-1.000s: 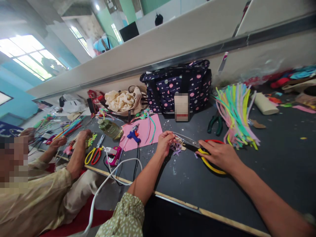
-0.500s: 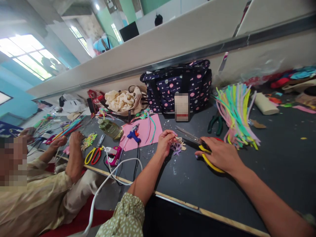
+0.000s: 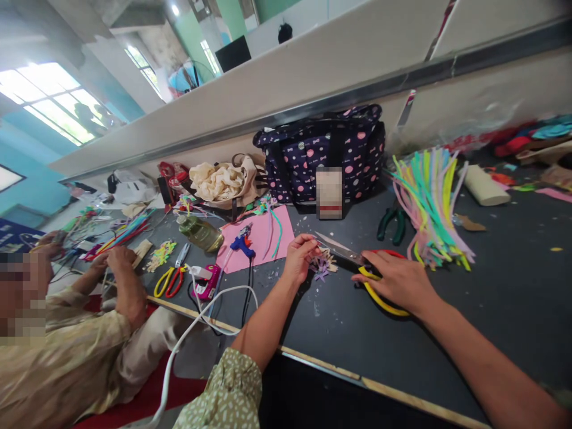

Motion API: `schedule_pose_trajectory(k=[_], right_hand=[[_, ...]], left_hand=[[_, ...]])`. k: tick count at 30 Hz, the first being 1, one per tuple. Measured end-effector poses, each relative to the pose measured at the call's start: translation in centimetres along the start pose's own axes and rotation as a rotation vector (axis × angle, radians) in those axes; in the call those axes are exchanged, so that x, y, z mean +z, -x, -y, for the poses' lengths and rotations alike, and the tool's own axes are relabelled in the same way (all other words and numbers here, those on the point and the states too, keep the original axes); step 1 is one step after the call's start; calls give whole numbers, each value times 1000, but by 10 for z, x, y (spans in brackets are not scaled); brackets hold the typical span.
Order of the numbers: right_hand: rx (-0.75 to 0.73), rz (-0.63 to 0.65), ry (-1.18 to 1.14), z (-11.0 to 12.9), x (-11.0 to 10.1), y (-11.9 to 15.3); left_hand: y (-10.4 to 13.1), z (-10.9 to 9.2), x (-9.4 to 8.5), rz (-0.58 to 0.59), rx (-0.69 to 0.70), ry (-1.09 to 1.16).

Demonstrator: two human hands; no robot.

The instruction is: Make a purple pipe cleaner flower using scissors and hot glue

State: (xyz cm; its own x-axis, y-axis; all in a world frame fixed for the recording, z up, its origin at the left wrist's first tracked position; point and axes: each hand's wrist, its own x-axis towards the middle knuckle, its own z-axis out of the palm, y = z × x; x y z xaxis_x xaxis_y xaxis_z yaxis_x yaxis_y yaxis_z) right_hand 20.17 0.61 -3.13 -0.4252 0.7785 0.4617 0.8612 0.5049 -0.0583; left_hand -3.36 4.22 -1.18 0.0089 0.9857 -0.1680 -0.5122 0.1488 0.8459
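My right hand [image 3: 395, 279] is closed around the scissors [image 3: 340, 249] with yellow and red handles, their blades pointing left. The blade tips reach close to the fingers of my left hand [image 3: 300, 257]. Thumb and forefinger of that hand are pinched together; whatever they hold is too small to make out. Just below the blades, a small pile of lilac and cream cut pieces [image 3: 322, 268] lies on the dark table [image 3: 357, 339].
A bundle of pastel fuzzy stems [image 3: 435, 208] stands right, beside green-handled pliers [image 3: 391, 225]. Behind is a dotted navy bag [image 3: 304, 161]. Leftward lie a blue glue gun [image 3: 243, 243] on pink sheet, a bottle [image 3: 201, 232], other scissors [image 3: 172, 277] and a co-worker's hands [image 3: 117, 262].
The scissors have shifted slightly left toward my left fingers. My left hand stays nearly in place. The co-worker's hands have moved left and down, and a beige strip now shows beside them.
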Motion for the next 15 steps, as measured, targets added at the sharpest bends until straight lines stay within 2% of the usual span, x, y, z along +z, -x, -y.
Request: schedule_pose_trajectory(k=[11,15], right_hand=[[-14,-6,16,1,0,0],[60,-27,42,3,0,-2]], left_hand=[[-3,2,0,-23,21,-22],[-3,2,0,-24,16,-22]])
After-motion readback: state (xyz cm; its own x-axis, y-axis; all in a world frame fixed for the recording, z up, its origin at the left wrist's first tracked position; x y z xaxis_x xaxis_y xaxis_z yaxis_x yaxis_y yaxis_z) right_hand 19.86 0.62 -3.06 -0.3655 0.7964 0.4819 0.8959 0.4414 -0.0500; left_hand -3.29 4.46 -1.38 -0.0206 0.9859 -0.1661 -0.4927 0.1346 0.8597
